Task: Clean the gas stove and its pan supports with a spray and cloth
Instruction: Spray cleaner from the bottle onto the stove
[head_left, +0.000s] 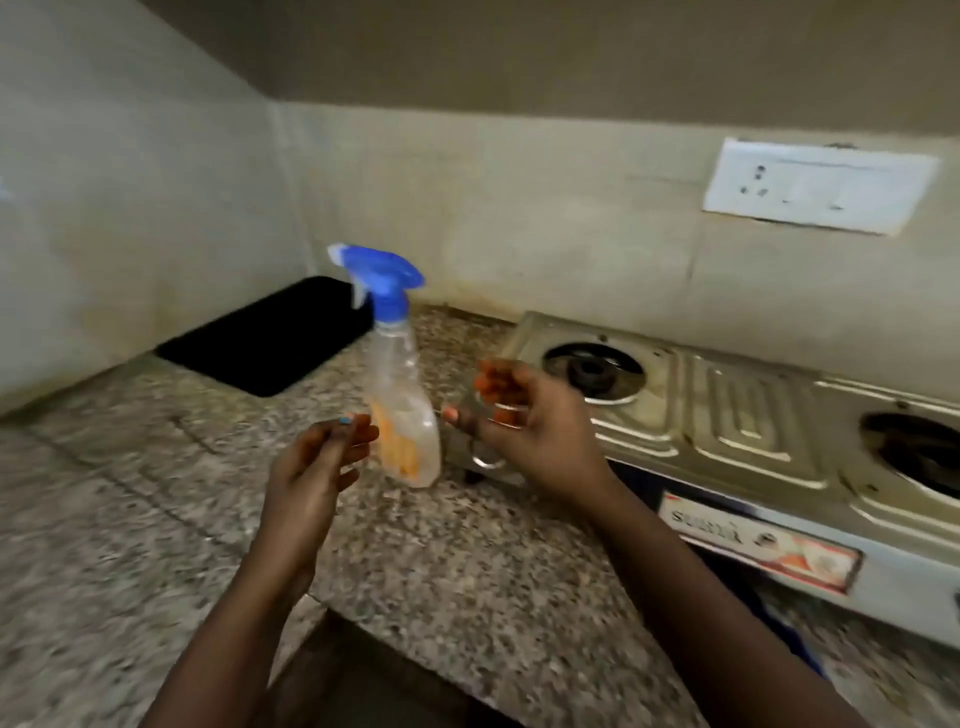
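Head view, clear plastic spray bottle (402, 410) on speckled granite counter (156, 493), ribbed steel stove (727, 415), both hands' grip loose, empty.

Both hands (317, 457) (524, 415) raised, fingers relaxed

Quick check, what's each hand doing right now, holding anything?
Left hand: open, fingers relaxed, holds nothing, beside the spray bottle.
Right hand: open, fingers loosely curled, holds nothing.
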